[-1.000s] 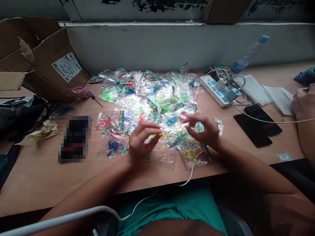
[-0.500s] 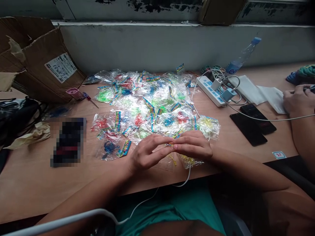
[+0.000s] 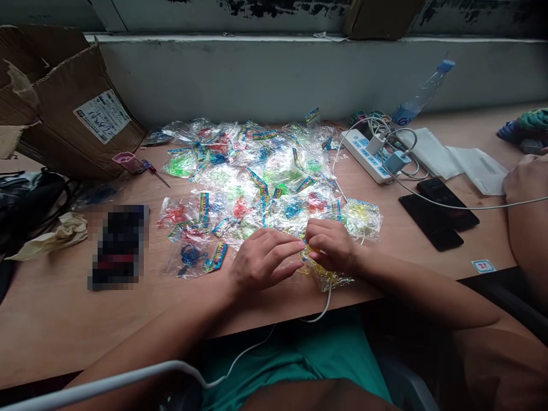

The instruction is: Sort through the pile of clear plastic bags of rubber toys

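Observation:
Over the near part of the pile, my left hand (image 3: 268, 258) is open, its fingers stretched to the right and the tips close to my other hand. My right hand (image 3: 331, 242) is curled, thumb and fingers closed at the upper end of a clear plastic bag (image 3: 329, 278) with yellow stringy contents. The fingers hide part of this bag. Beyond both hands lie several similar clear bags (image 3: 240, 182) with red, green and blue pieces and bright printed card strips. A bag with a dark blue piece (image 3: 190, 257) is left of my left hand.
At the left stand an open cardboard box (image 3: 68, 103), a screwdriver (image 3: 156, 173) and a pixelated dark object (image 3: 120, 246). To the right are a power strip (image 3: 366, 155), a tilted bottle (image 3: 422, 97) and two dark phones (image 3: 430, 222). Another person's arm (image 3: 528, 217) rests at the right edge.
My right hand's fingers have gone from stretched flat against my left fingertips to curled in. More of the yellow bag shows between my hands. The left hand stays almost in place.

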Available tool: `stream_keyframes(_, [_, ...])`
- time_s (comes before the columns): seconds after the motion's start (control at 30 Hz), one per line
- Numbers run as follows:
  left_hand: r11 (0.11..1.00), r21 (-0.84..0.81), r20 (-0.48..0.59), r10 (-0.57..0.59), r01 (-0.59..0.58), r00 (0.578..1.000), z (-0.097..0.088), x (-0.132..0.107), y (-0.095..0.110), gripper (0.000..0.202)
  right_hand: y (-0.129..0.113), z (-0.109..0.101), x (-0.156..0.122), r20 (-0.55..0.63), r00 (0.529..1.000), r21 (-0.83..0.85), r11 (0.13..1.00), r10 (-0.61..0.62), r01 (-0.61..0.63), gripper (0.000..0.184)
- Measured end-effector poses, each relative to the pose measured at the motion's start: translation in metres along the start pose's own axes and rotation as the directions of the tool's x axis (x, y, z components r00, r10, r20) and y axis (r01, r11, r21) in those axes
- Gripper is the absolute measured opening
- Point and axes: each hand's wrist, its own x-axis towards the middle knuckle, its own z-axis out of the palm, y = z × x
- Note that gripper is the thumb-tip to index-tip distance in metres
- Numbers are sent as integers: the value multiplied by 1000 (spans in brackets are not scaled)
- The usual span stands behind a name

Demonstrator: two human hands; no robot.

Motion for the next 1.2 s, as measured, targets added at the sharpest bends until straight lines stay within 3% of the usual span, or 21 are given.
stream_keyframes(0.13, [1000,13,6,-28,28,1000,2,-1,-1,33,1,-4,3,-22,1000,-69,998,-9,7,37])
stream_keyframes(0.3, [997,37,23,-72,71,997,0,-1,0,30,3,-12,2,-78,997,-135,991,-13,2,48])
stream_keyframes(0.47, [994,79,58,-79,75,995,-1,0,-1,28,6,-15,-2,-219,973,-69,993,75,-92,29])
stream_keyframes(0.67, [997,80,264,-9,-12,965,4,-2,-4,12,6,-14,-5,-293,950,-81,988,105,-134,15])
stream_keyframes(0.9, [988,64,352,109,-140,929,3,-4,-3,25,7,-16,-5,-352,930,-118,982,100,-151,13])
stream_keyframes(1.07, [983,72,347,134,-169,928,1,-2,-3,25,11,-12,-10,-308,949,-144,983,64,-113,41])
stream_keyframes(1.2, [982,75,337,139,-173,931,2,-3,-4,24,14,-9,-12,-317,947,-90,993,46,-79,47])
